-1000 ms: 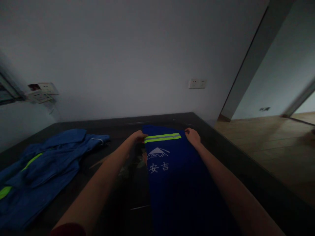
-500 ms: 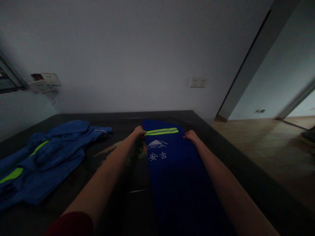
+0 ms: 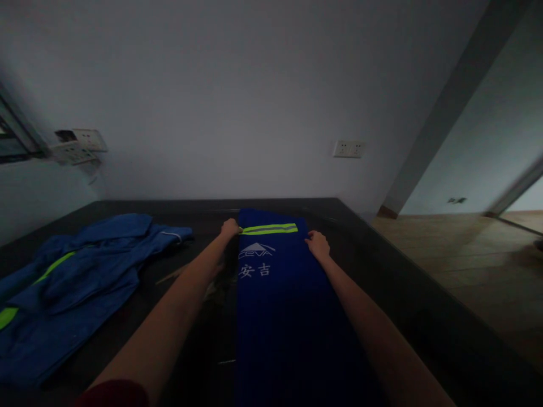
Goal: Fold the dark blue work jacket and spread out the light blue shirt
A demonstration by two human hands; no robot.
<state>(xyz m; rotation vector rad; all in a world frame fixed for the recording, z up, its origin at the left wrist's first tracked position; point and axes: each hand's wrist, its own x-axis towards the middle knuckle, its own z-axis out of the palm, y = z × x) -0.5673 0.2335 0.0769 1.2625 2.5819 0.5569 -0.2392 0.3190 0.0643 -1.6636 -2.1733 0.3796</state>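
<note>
A dark blue folded garment (image 3: 275, 316) with a yellow-green reflective stripe and a white logo lies lengthwise on the black table (image 3: 403, 282). My left hand (image 3: 229, 228) pinches its far left edge at the stripe, fingers closed on the cloth. On the opposite side my right hand (image 3: 317, 244) grips the far right edge, just below the stripe. Both arms stretch forward along the garment's sides.
A crumpled lighter blue garment (image 3: 76, 277) with reflective stripes lies on the table's left part. A wall with sockets (image 3: 349, 149) stands behind the table. To the right the table ends above a wooden floor (image 3: 466, 249) and a doorway.
Both hands and the garment's far end have shifted slightly left and a little farther forward; the grip on the edges stays the same.
</note>
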